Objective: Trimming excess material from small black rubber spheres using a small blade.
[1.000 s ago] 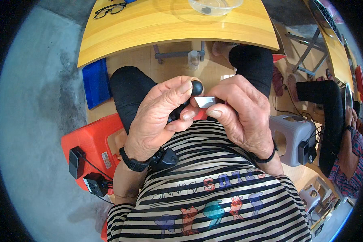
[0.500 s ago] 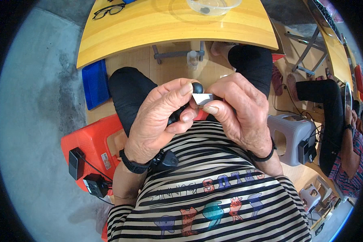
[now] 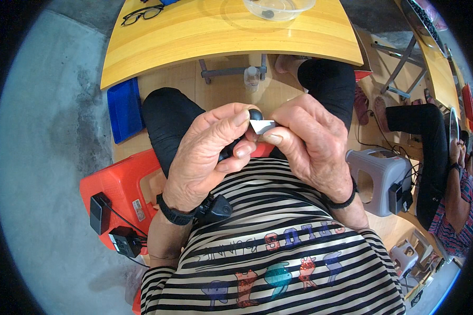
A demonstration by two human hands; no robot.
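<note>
My left hand pinches a small black rounded piece between thumb and fingers, above my lap. More dark material shows behind its curled fingers, too hidden to name. In my right hand, thumb and bent forefinger grip a short flat metal blade with a slanted end. The blade's bright face lies right against the lower side of the black piece, near my left thumb tip. Its far end is covered by my right fingers.
Ahead stands a yellow wooden table with a clear plastic bowl and eyeglasses. A red stool, blue tray and grey stool flank me. A clear bottle stands underneath. Another person sits at right.
The blade has shifted slightly left and up against the black piece, and tilted a little. My right hand moved a touch with it. My left hand has hardly moved.
</note>
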